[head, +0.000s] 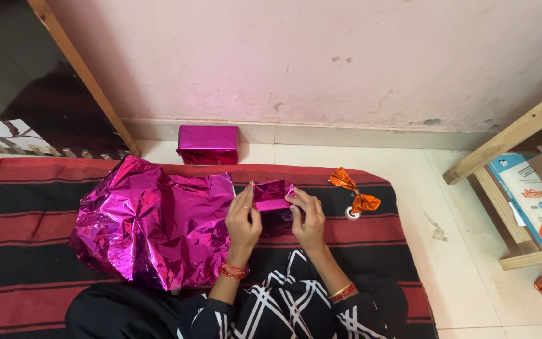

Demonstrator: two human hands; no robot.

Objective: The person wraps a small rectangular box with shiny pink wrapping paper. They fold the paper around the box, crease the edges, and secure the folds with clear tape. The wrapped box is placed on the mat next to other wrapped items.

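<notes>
2 hands pinching 1 small foil box; 1 wrapped box, 1 orange bow nearby

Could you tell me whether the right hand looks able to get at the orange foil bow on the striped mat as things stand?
Probably yes: the orange bow lies in the open just beside the right hand, though both hands are holding the small pink-wrapped box.

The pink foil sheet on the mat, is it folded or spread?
Spread: the foil sheet lies open and crumpled on the mat, left of both hands.
</notes>
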